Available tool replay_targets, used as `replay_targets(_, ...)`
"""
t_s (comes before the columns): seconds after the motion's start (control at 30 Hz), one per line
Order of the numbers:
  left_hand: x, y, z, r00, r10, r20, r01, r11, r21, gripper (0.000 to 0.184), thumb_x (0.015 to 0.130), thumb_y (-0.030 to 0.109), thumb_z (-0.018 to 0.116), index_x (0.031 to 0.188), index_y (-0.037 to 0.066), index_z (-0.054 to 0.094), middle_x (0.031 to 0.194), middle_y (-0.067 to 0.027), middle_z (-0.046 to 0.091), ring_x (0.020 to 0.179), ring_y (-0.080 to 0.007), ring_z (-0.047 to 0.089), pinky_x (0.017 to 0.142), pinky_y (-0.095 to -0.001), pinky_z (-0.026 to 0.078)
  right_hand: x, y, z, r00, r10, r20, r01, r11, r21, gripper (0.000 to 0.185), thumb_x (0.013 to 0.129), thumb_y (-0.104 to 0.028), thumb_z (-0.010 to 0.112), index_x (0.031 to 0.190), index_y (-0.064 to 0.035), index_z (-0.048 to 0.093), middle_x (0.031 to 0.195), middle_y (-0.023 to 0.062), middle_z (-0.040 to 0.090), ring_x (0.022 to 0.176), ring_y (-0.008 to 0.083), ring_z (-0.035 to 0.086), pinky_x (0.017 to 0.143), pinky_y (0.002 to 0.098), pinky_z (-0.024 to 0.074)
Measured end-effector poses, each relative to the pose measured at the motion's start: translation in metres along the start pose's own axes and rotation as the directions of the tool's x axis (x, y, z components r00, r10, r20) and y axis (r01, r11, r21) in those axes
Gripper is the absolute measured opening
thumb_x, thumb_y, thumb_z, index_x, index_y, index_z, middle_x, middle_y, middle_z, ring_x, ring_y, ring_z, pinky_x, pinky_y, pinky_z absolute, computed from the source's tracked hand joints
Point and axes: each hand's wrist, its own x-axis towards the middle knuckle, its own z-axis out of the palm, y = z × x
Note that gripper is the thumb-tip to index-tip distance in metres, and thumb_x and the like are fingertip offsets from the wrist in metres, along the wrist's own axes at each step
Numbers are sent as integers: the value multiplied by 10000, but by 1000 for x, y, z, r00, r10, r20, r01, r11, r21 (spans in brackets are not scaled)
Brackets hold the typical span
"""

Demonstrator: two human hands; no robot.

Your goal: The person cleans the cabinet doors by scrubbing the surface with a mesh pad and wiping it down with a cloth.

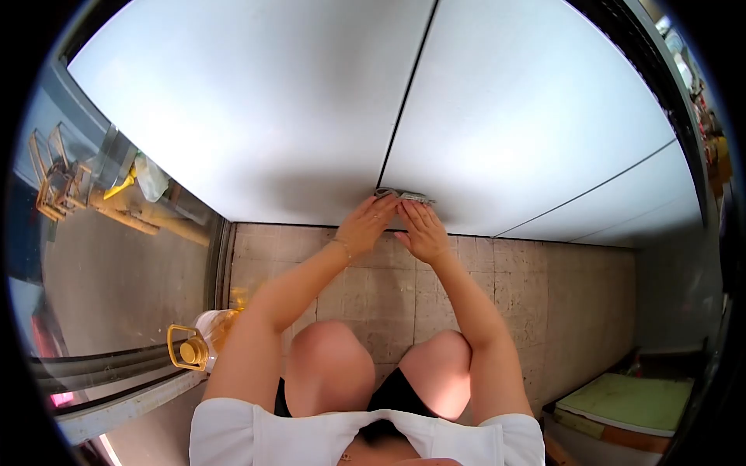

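Observation:
A folded grey cloth (pixel 406 194) lies against the lower part of a white panel (pixel 311 116), at the dark seam between two panels. My left hand (pixel 367 224) holds the cloth's left part to the surface, its fingers extended and close together. Beside it, my right hand (pixel 423 231) presses the right part of the cloth with its fingers held together and its thumb towards the left hand. Some of the cloth is hidden under the fingers.
A bottle with a yellow cap and handle (pixel 190 348) stands at my left by a window frame (pixel 124 412). Tiled floor (pixel 521 287) runs below the panels. A green-topped stack (pixel 629 400) is at lower right. Wooden items (pixel 58 175) sit at far left.

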Motion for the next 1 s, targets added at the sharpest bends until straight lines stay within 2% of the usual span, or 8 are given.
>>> replay_targets(0.1,14,-24,-33,999,1,-45,-6,995,-103,442,774,268,516,1191,139,442,1340,21,289,1233,-125,257,954,-373,227,17,0,-15,999,20,-45,-21,1000,-17,616,731,-369,560,1215,-27,394,1274,102,364,1150,254,356,969,406,242)
replay_targets(0.3,105,-79,-159,908,-185,-376,186,982,-33,436,741,267,498,1173,232,447,1343,37,292,1221,-108,282,840,-478,282,135,-6,-148,804,33,-594,-90,994,-67,649,728,-433,526,1213,-23,395,1224,124,404,1092,301,382,917,465,239)
replay_targets(0.4,96,-64,-150,917,-251,-311,231,968,-100,447,759,271,465,1201,216,427,1344,41,295,1227,-103,269,892,-494,235,124,-3,-126,804,32,-593,-80,995,-55,660,722,-446,527,1211,-22,399,1225,125,404,1103,301,372,904,472,240)
replay_targets(0.5,32,-31,-68,990,-118,-81,125,988,92,473,789,273,451,1253,217,376,1349,28,283,1230,-115,264,944,-477,190,56,-8,-46,976,102,-195,-97,995,34,597,755,-441,508,1184,-35,415,1164,94,440,1041,265,404,886,451,256)
replay_targets(0.57,-4,-23,-20,997,-74,-8,74,995,-63,476,806,263,447,1270,220,355,1341,12,291,1227,-128,269,943,-440,200,24,-6,-19,990,-19,-137,13,999,-45,553,768,-427,501,1171,-54,435,1156,66,443,1018,240,417,887,438,261)
replay_targets(0.67,26,-42,-65,987,-112,-119,101,991,-90,447,758,257,505,1199,250,435,1296,39,358,1197,-152,323,885,-539,243,56,-2,-54,994,56,-93,-69,988,-138,534,765,-423,502,1164,-71,459,1161,49,450,1053,226,405,906,431,253)
replay_targets(0.83,69,-64,-134,903,-293,-315,293,955,-49,401,741,258,522,1140,240,480,1280,40,373,1170,-150,360,779,-565,301,122,-20,-126,882,3,-472,-66,991,-117,572,736,-396,545,1153,-17,447,1152,110,449,1056,283,397,899,479,238)
replay_targets(1.0,17,-39,-69,899,-329,-289,307,944,-120,439,728,242,525,1158,188,455,1289,26,362,1210,-117,302,850,-483,314,85,-26,-60,965,-1,-264,-13,999,-51,608,750,-445,502,1182,-23,434,1185,97,443,1107,276,371,940,473,193)
